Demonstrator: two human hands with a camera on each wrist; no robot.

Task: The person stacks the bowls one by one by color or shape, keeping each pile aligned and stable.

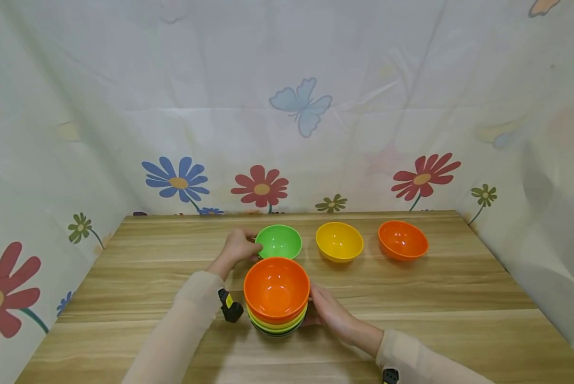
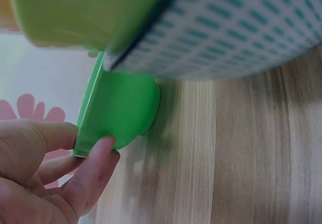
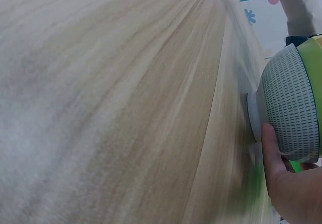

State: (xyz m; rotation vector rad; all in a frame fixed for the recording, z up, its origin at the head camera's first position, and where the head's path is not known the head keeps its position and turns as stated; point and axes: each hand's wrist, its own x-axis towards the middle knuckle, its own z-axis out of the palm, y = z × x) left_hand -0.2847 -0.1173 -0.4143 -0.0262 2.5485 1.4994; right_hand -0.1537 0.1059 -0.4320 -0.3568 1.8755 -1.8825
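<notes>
My left hand (image 1: 238, 247) pinches the left rim of a green bowl (image 1: 279, 242) between thumb and fingers. Nearer to me, a stack of nested bowls (image 1: 277, 288) has an orange bowl on top. Yellow and light green rims show below it, and a white bowl with a teal dash pattern (image 3: 289, 103) forms the bottom. My right hand (image 1: 337, 317) holds the stack from the right, with one digit along the patterned bowl's foot and other fingers partly hidden behind. Whether the stack's foot touches the table cannot be told.
A yellow bowl (image 1: 340, 242) and another orange bowl (image 1: 402, 241) stand in a row to the right of the green one. The wood-grain table (image 1: 436, 298) meets a flower-printed cloth (image 1: 296, 160) at its back edge.
</notes>
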